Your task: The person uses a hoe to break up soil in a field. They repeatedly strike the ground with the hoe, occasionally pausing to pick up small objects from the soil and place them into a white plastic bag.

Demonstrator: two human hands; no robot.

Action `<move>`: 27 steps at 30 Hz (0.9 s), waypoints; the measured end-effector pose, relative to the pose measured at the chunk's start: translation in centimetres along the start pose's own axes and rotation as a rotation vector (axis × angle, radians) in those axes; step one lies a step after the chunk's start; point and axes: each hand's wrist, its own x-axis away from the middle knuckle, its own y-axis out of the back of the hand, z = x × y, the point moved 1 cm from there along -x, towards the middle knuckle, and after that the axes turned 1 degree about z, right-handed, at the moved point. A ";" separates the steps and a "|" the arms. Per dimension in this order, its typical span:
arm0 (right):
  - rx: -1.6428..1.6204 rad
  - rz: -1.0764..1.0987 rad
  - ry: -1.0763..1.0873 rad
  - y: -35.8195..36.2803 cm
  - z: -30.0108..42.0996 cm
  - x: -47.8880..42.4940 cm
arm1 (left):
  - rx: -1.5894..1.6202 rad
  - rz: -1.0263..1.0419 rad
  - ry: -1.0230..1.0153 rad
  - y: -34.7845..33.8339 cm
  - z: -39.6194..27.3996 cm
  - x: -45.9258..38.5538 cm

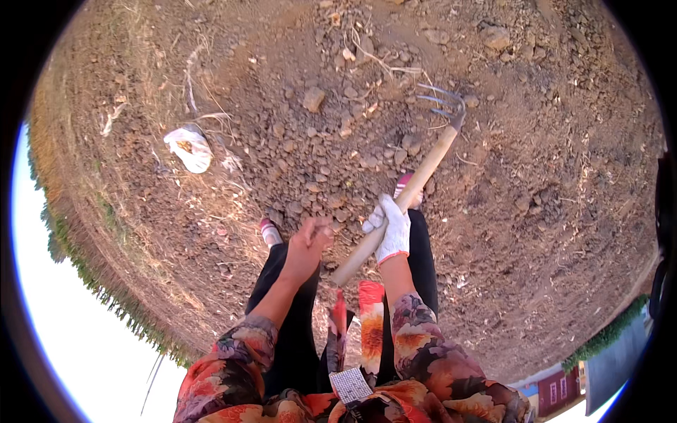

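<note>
My right hand (392, 227), in a white knit glove with an orange cuff edge, grips the pale wooden handle of a tined hoe (432, 153). The handle slants up to the right, its butt end pointing towards my lap. At the far end, curved metal tines (441, 99) lie at the soil, pointing left. My left hand (307, 246) is bare and hovers left of the handle, apart from it. Its fingers are loosely bent, slightly apart and a little blurred; nothing shows in them. Loose, cloddy soil (312, 158) spreads before me.
A white bag or bag-lined container (194, 153) with yellowish contents stands at left. A larger clod (313, 99) and dry stalks (404, 69) lie ahead. My shoes (270, 231) stand apart on the soil. Green plants (100, 280) edge the field; a dark red building (558, 392) is behind right.
</note>
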 end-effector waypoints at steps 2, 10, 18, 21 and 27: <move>0.064 -0.037 -0.011 0.0 1.2 0.2 | 0.058 0.030 0.015 -0.2 1.0 0.3; 0.108 -0.028 0.055 -2.1 4.4 0.9 | -0.058 0.078 0.002 -0.7 1.2 -7.1; 0.582 -0.254 0.761 -10.4 17.8 1.0 | -0.151 0.258 0.095 -1.2 0.9 -11.2; 0.623 -0.188 1.009 -15.1 26.3 -4.7 | 0.067 0.251 0.114 -0.3 1.6 -11.9; 1.366 -0.546 0.621 -2.5 23.9 -20.4 | 0.210 0.266 0.144 -1.1 -0.4 -12.1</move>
